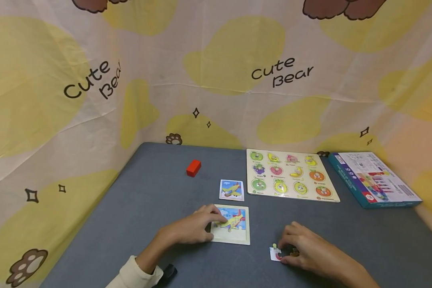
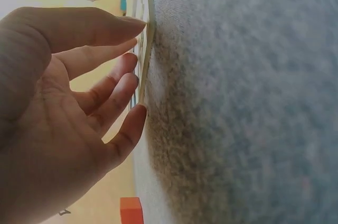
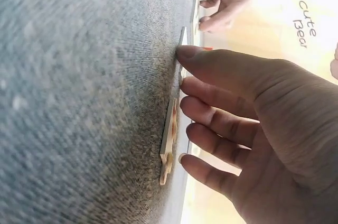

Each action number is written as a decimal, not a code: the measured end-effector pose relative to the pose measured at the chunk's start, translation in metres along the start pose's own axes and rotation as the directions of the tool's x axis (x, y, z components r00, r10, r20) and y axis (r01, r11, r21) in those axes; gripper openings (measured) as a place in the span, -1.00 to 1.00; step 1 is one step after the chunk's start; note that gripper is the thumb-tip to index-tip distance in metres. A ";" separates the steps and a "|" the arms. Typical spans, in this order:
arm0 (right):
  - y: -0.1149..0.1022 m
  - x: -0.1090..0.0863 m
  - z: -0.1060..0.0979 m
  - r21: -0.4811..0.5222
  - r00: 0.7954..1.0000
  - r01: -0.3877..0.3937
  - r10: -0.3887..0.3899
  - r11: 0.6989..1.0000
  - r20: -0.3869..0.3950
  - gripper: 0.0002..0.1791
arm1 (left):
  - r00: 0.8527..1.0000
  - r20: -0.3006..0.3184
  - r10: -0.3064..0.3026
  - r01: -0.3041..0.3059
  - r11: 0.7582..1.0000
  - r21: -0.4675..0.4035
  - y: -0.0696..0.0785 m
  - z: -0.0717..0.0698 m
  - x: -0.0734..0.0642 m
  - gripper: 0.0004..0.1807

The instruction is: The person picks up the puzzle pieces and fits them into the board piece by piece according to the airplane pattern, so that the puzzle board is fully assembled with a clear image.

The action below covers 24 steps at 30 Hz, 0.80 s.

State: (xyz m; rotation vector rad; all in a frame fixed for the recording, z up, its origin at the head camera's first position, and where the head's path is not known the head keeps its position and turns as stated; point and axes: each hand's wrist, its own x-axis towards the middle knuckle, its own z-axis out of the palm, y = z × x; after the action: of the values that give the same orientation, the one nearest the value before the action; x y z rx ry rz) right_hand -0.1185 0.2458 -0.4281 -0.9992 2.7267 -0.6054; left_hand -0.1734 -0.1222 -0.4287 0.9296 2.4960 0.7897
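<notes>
My left hand (image 1: 192, 228) rests at the left side of a square wooden puzzle board (image 1: 231, 241), thumb by its lower left corner and fingertips on its face. A yellow airplane against blue sky is partly assembled there; the lower strip shows bare board. To the right, my right hand (image 1: 306, 250) pinches a small white puzzle piece (image 1: 273, 254) with a green knob and some red, low over the table. Another wooden piece (image 3: 168, 134) lies beneath that hand's curved fingers, mostly hidden in the head view. Behind the board is a matching airplane picture card (image 1: 232, 190).
A red block (image 1: 193, 168) lies at the back left. A fruit picture board (image 1: 291, 192) occupies the back, with a teal-edged box (image 1: 376, 180) to its right. Printed cloth (image 1: 216, 80) hangs round the grey table (image 1: 147, 180). Beside my left sleeve sits a dark object (image 1: 168, 275).
</notes>
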 end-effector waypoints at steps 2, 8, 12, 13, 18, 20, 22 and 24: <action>0.000 0.000 0.001 0.003 1.000 0.008 -0.008 1.000 -0.008 -0.81 | 1.000 -0.009 -0.014 0.014 1.000 -0.011 0.000 0.000 -0.001 -0.42; 0.001 -0.001 0.003 -0.023 0.999 0.040 -0.041 0.999 -0.031 -0.79 | 0.999 -0.021 -0.043 0.042 0.998 -0.050 -0.004 -0.001 -0.003 -0.45; 0.000 0.000 0.004 -0.053 0.996 0.068 -0.071 0.996 -0.058 -0.80 | 0.999 -0.013 -0.049 0.048 0.997 -0.065 -0.006 -0.002 -0.003 -0.45; 0.000 0.000 0.005 -0.052 0.995 0.071 -0.075 0.996 -0.065 -0.80 | 0.999 -0.012 -0.047 0.046 0.997 -0.065 -0.007 -0.002 -0.003 -0.45; -0.002 0.003 0.008 -0.077 0.980 0.128 -0.138 0.989 -0.145 -0.84 | 0.999 -0.014 -0.031 0.030 0.997 -0.065 -0.010 -0.003 -0.003 -0.44; -0.004 0.006 0.008 -0.087 0.977 0.131 -0.143 0.988 -0.156 -0.84 | 0.999 -0.016 -0.029 0.028 0.997 -0.067 -0.010 -0.004 -0.003 -0.43; -0.005 0.010 0.006 -0.082 0.984 0.106 -0.117 0.991 -0.138 -0.83 | 0.999 -0.018 -0.027 0.026 0.997 -0.070 -0.010 -0.004 -0.003 -0.43; -0.008 0.015 0.004 -0.084 0.988 0.085 -0.095 0.993 -0.120 -0.81 | 0.999 -0.022 -0.029 0.027 0.997 -0.071 -0.010 -0.004 -0.002 -0.43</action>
State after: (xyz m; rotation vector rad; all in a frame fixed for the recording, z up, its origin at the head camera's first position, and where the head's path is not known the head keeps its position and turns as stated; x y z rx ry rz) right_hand -0.1241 0.2296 -0.4290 -1.1458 2.8458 -0.5981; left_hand -0.1784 -0.1317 -0.4317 0.8642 2.4775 0.8784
